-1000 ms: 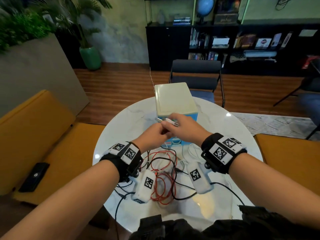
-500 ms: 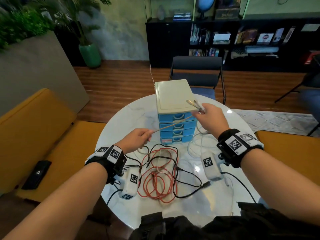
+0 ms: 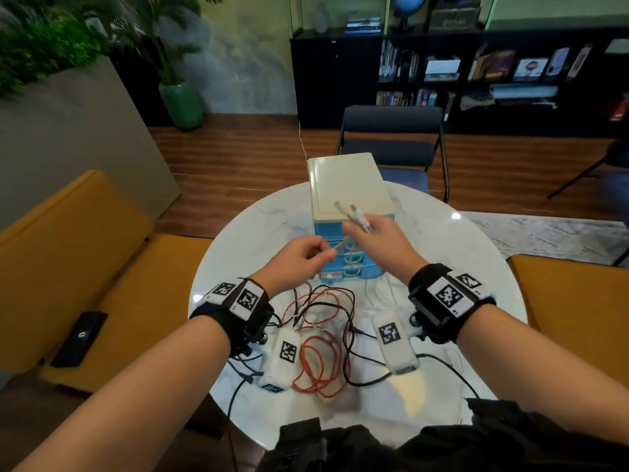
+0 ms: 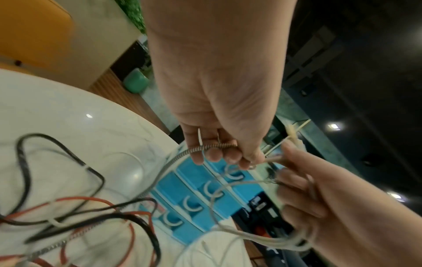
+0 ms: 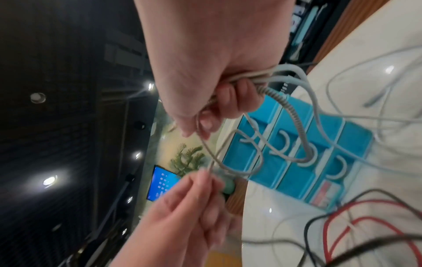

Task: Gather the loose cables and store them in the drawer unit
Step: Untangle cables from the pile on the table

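Over marble table (image 3: pixel 238 240): right hand (image 3: pixel 377 240) grip closed round braided cable (image 4: pixel 182 153); left hand (image 3: pixel 299 257) pinching it.

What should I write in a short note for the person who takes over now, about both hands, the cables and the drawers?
Left hand: pinches the white braided cable.
Right hand: grips that cable's gathered loops, connectors sticking up over the drawer unit.
Red cable and black cable lie tangled on the table, with thin white ones near the unit.
Done: white cable partly coiled.
Left: finish coiling, open a drawer (all four look closed), store every cable.
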